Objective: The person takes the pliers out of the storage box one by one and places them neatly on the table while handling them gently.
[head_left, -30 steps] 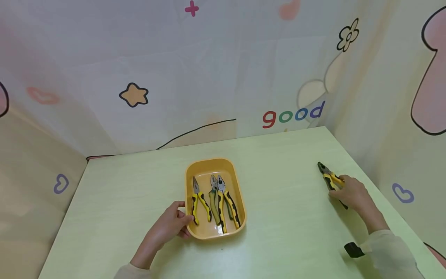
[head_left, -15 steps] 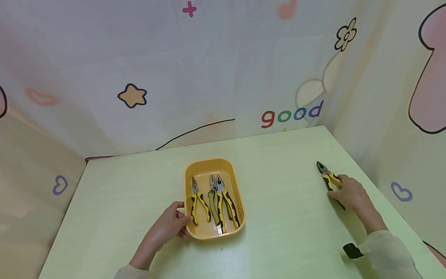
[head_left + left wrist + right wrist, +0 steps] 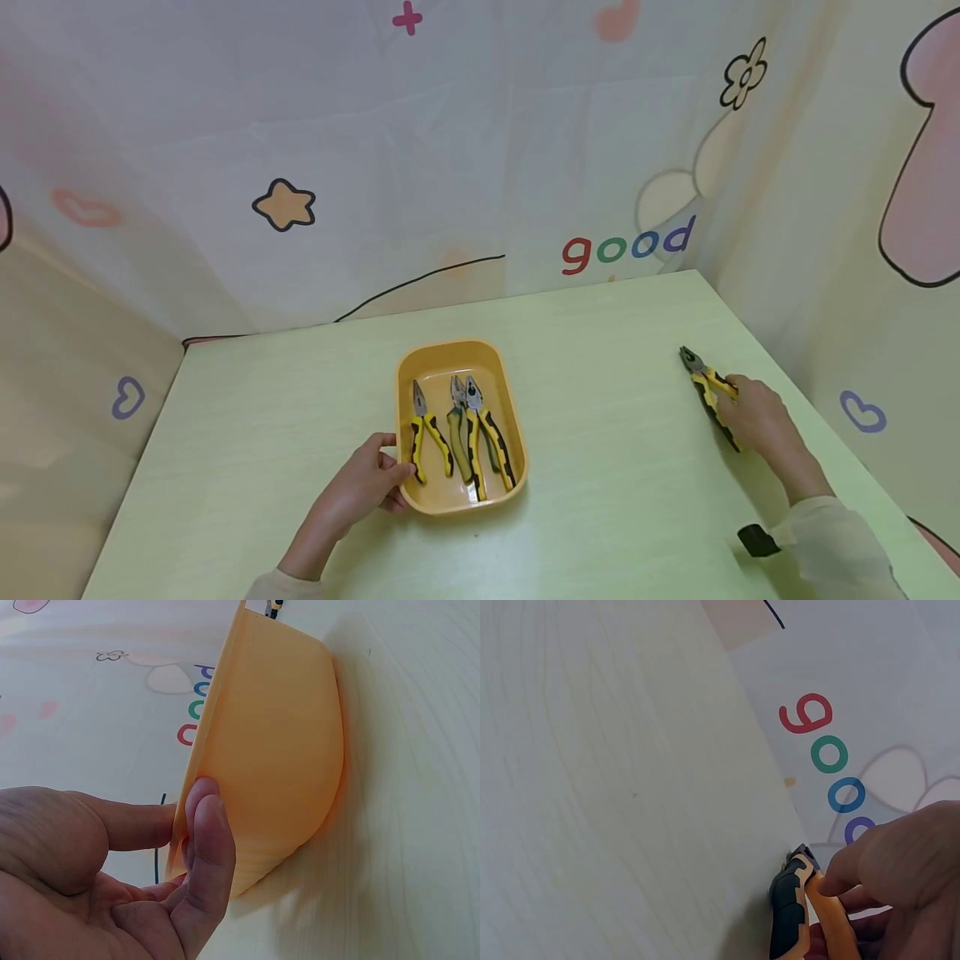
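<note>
My left hand pinches the left rim of a yellow plastic tray, thumb on top and fingers under the edge, as the left wrist view shows closely. Inside the tray lie long-nose pliers, green-handled pliers and yellow-black combination pliers, partly overlapping. Far to the right, my right hand grips one handle of another yellow-black pair of pliers, its nose pointing away. In the right wrist view the thumb lies along the orange-looking handle, and the dark-backed handle stands free beside it.
The pale green tabletop stretches between the tray and the right hand. A printed curtain closes off the back and both sides. A black object sits by the right sleeve.
My right thumb has come off the left handle of the pliers, and that handle now shows along its length. The left hand and the tray stay as they were.
</note>
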`<action>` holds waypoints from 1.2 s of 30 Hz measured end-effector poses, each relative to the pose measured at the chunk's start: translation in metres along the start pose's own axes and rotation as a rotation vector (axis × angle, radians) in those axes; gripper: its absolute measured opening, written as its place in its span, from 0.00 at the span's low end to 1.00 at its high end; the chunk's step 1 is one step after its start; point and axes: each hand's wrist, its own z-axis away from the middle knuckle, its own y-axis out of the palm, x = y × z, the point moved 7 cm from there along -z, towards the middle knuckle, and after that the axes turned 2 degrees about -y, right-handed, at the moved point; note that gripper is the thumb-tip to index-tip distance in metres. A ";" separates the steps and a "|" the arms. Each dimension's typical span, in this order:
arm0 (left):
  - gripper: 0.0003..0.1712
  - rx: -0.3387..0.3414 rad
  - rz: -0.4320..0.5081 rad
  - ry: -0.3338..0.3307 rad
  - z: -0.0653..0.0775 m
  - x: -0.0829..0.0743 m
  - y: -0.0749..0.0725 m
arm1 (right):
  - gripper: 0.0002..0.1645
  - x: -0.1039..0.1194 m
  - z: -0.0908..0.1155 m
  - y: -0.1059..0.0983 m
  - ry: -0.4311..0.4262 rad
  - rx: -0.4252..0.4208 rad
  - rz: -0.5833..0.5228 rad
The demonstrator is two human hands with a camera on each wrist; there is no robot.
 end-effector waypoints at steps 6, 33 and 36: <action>0.31 0.001 -0.003 -0.004 0.000 0.000 0.000 | 0.34 -0.002 0.002 0.002 0.004 -0.011 -0.013; 0.32 0.002 -0.011 0.000 -0.001 0.001 0.000 | 0.37 0.007 0.002 0.005 -0.058 0.015 -0.013; 0.31 0.001 -0.010 -0.001 -0.001 0.001 0.000 | 0.40 0.009 0.004 0.004 -0.061 0.065 -0.017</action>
